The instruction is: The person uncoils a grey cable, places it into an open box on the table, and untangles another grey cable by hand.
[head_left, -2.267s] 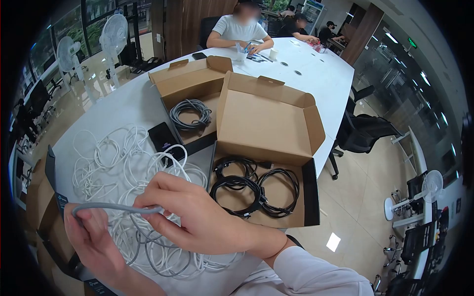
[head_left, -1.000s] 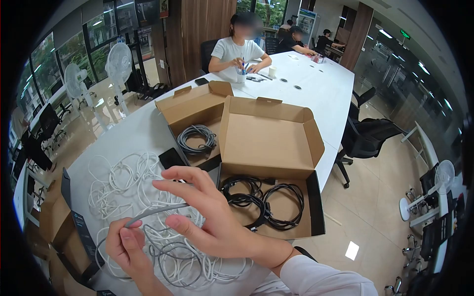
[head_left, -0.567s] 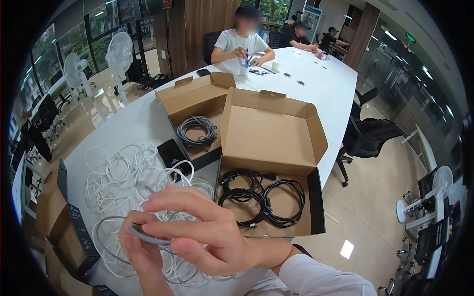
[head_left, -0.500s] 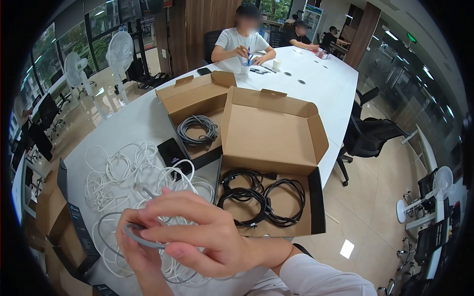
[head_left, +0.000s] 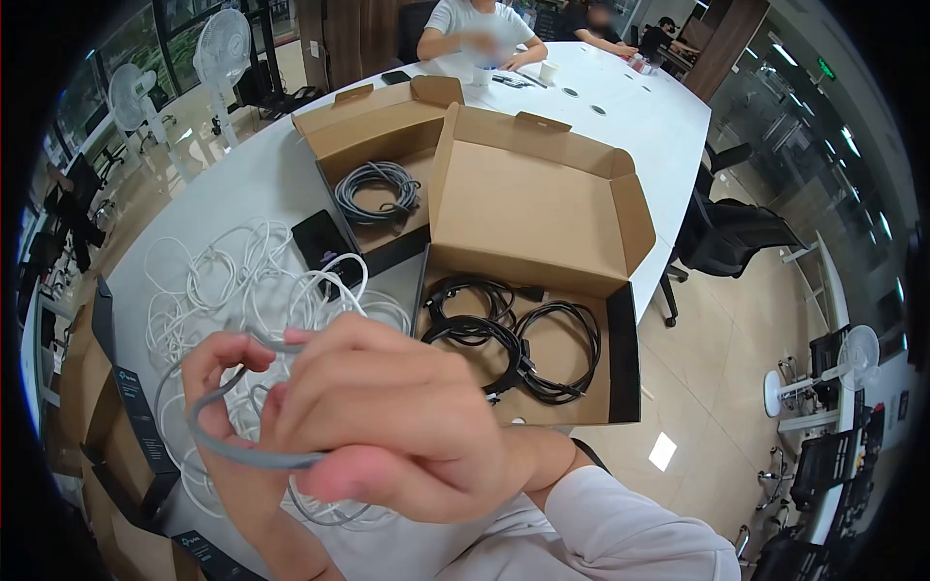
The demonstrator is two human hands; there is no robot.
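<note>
A grey cable (head_left: 254, 455) forms a loop between my two hands, close to the camera. My right hand (head_left: 397, 412) is closed on it, thumb and fingers pressed together, and covers part of my left hand. The loop passes through my left hand (head_left: 218, 387), whose curled fingers are wrapped around it. Beneath them lies a loose tangle of white cables (head_left: 208, 281). A coiled grey cable (head_left: 378, 192) rests in the farther open box. In the nearer box are several coiled black cables (head_left: 559, 351).
The open cardboard box (head_left: 542, 194) has its lid tipped back. A dark phone-like device (head_left: 322, 239) lies by the tangle. More open boxes (head_left: 136, 416) stand at the left. Across the white table (head_left: 659, 126) sits a person (head_left: 455, 19) near a cup (head_left: 548, 70).
My hands have drawn slightly apart, and the grey loop between them is wider. My left fingers have moved left. The camera has tilted down, so the table appears higher.
</note>
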